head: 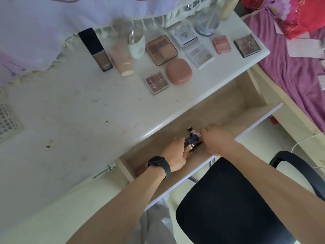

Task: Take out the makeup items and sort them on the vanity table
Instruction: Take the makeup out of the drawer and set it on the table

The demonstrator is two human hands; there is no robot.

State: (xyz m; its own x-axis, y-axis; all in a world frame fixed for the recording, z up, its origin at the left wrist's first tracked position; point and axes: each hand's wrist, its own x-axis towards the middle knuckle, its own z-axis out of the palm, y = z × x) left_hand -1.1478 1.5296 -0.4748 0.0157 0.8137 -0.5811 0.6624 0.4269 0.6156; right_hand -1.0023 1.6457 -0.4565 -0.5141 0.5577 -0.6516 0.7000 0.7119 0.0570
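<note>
Forearms filled the near foreground, both reaching down into the open drawer (219, 110). Biggest in view was the white vanity table (70, 111), its top marked with stains. Next came the black chair (228, 199), tucked just below the drawer front.

Along the table's far side, makeup lay in loose groups. A foundation bottle (98, 51), a pink tube (121, 60) and a white bottle (136, 44) were on the left. A brown palette (161, 49), a pink compact (179, 71) and a dark palette (247, 44) lay further right.

Inside the drawer, near its front, a small cluster of things sat between the two hands. The clearest was a dark-blue tube (190, 139), glossy, with a gold-coloured piece (189, 148) touching it on the near side. The left hand (175, 155), a black watch (159, 164) on its wrist, had its fingers curled round that tube. The right hand (216, 140) lay knuckles-up just beside it with its fingers bent downward. Blur and the hand's own back hid whether they pinched anything, so I could not tell.

The tube looked light and stiff, and its shine suggested a slippery surface. Gripping round the barrel seemed safer than holding the cap, which might pull off.
</note>
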